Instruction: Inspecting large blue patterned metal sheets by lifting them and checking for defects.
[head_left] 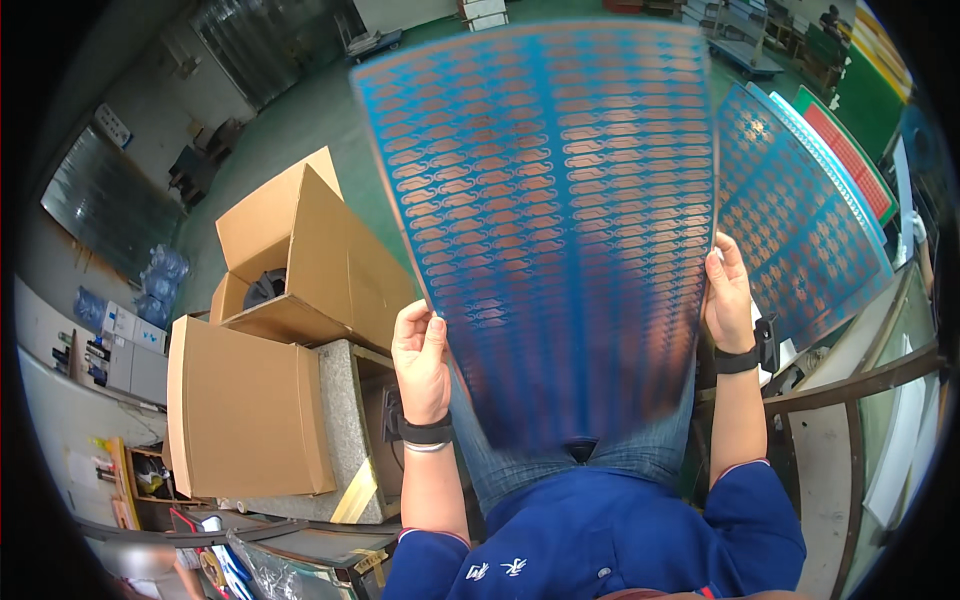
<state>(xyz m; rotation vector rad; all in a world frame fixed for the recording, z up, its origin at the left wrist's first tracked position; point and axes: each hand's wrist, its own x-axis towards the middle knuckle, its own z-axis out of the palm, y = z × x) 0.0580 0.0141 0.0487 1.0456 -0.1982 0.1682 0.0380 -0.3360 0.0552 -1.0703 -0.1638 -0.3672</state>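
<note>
A large, thin blue panel (563,200) with rows of copper-coloured looped patterns is held up in front of me, its far end tilted away. My left hand (422,362) pinches its left edge, thumb on top. On the opposite edge, my right hand (728,300) grips it between thumb and fingers. The panel's lower part is dark and smeared, hanging over my lap. Both wrists wear black bands. Just beyond my right hand lean more blue panels (800,225) with a similar copper pattern.
Left of me stand an open cardboard box (345,255) with something dark inside and another cardboard box (245,415), beside a grey speckled stand (350,430). A red panel with a green border (850,160) leans at far right. Blue water bottles (160,285) and a trolley (745,58) are farther off.
</note>
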